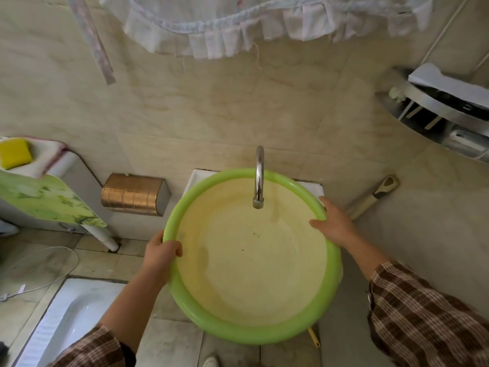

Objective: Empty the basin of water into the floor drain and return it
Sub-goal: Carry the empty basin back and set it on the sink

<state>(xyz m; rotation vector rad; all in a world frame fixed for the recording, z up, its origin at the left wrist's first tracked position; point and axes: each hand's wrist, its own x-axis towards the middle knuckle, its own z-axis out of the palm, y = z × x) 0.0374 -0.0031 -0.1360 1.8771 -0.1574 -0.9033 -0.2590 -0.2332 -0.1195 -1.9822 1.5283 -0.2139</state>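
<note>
A large round green basin (251, 260) with a pale yellow inside sits level under a curved chrome tap (259, 176), over a white sink (197, 178) of which only the far corners show. My left hand (160, 256) grips the basin's left rim, thumb hooked over the edge. My right hand (332, 225) holds the right rim, fingers laid over the edge. A few dark specks lie on the basin's bottom. I cannot tell how much water it holds.
A white squat toilet (71, 319) is set in the tiled floor at the lower left. A copper paper holder (133, 194) hangs on the wall, left of the sink. A green cistern (45, 197) carries a yellow sponge (14, 153). A metal corner shelf (444, 115) is upper right; cloth (238, 27) hangs overhead.
</note>
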